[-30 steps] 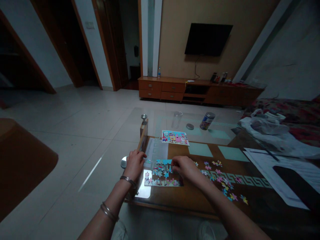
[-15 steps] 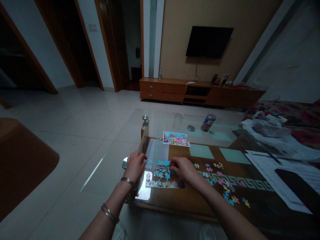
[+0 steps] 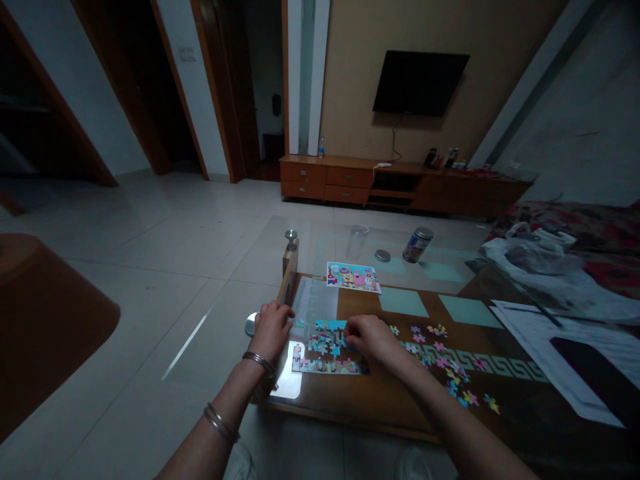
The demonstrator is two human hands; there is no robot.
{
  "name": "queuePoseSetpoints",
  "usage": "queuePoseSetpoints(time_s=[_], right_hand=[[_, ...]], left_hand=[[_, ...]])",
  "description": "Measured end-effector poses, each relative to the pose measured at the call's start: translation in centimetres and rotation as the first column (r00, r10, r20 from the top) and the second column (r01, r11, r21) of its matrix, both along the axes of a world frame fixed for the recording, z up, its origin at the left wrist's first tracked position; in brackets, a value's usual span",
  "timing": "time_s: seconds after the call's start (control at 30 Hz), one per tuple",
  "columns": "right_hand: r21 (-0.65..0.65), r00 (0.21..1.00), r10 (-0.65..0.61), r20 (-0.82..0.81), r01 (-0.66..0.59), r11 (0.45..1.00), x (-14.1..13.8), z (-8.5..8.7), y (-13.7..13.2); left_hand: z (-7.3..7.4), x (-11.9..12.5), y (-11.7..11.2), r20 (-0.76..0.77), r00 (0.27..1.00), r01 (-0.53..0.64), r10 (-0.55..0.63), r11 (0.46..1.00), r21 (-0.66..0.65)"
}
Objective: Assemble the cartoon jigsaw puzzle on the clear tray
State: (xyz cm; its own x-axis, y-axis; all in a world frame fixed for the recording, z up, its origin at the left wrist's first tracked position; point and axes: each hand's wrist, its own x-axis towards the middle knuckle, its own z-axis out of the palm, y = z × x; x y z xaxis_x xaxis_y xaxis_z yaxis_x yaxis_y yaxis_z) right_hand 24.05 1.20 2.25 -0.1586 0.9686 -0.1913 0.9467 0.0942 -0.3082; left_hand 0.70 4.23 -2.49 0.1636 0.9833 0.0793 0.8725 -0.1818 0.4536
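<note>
A dim living room, with a glass-topped table (image 3: 350, 407). The half-built puzzle (image 3: 325, 350) lies between the hands: the left hand (image 3: 271, 329) curls at its edge, and the right hand (image 3: 367, 335) presses fingertips on it. Loose pieces (image 3: 450, 373) scatter just right.

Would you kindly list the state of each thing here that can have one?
Jigsaw puzzle: partly assembled.
Loose pieces: scattered on the table.
Tin can: lid off, lying beside it.
Television: screen dark.
Left hand: resting at the puzzle's edge.
Right hand: fingers on the puzzle.
</note>
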Motion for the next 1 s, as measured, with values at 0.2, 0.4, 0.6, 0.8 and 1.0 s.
queuePoseSetpoints(time_s=[0.2, 0.4, 0.6, 0.8, 1.0], right_hand=[[0.072, 0.998, 0.066, 0.011, -0.067, 0.995, -2.1, 0.0, -0.4], [0.095, 0.996, 0.037, 0.087, -0.045, 0.994, -4.8, 0.1, -1.0], [0.066, 0.989, 0.011, 0.145, -0.021, 0.998, -5.0, -0.4, -0.4], [0.069, 0.993, 0.003, 0.119, -0.011, 0.998, -5.1, -0.4, -0.3], [0.059, 0.998, -0.009, 0.056, 0.006, 0.998, -4.8, -0.7, -0.4]], left_hand=[[0.0, 0.1, -0.1, 0.01, 1.0, 0.005, -0.005, 1.0, -0.006], [-0.1, -0.1, -0.1, 0.01, 1.0, 0.002, -0.002, 1.0, 0.01], [0.1, -0.1, -0.3, 0.011, 1.0, -0.011, 0.011, 1.0, 0.013], [0.6, -0.2, -0.6, -0.005, 1.0, -0.01, 0.01, 1.0, -0.002], [0.5, -0.3, -0.5, -0.012, 1.0, -0.015, 0.015, 1.0, -0.023]])
